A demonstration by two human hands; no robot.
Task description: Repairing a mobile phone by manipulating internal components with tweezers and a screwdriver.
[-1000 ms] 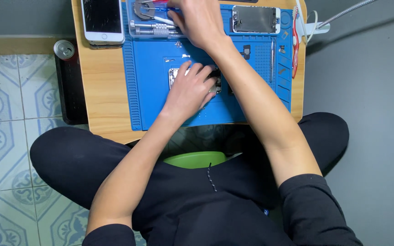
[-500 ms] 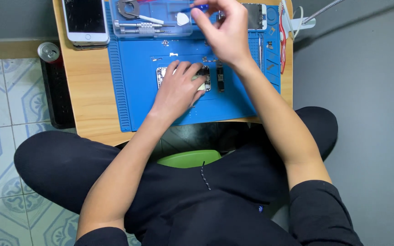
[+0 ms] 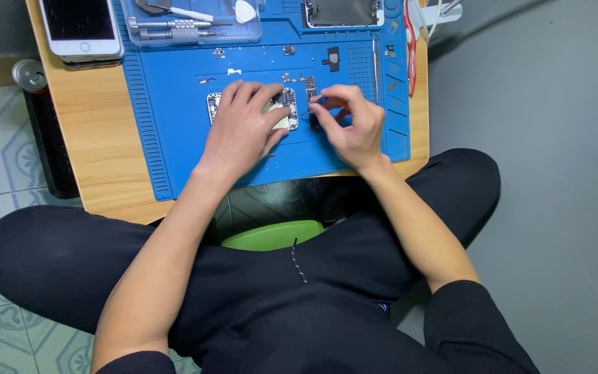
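Your left hand [image 3: 243, 128] lies flat, fingers spread, pressing on the opened phone [image 3: 286, 109] in the middle of the blue mat [image 3: 167, 125] on the counter [image 3: 88, 138]; the grip is open, closed on nothing. Your right hand [image 3: 351, 125] sits just beside the phone's right edge, its thumb and forefinger pinched shut on a small dark tool [image 3: 315, 119] whose kind you cannot tell, tip toward the phone. Small parts [image 3: 332, 58] lie scattered on the mat above. A clear tray [image 3: 243, 31] with metal tools stands at the mat's far edge, a white phone [image 3: 81, 28] left of it.
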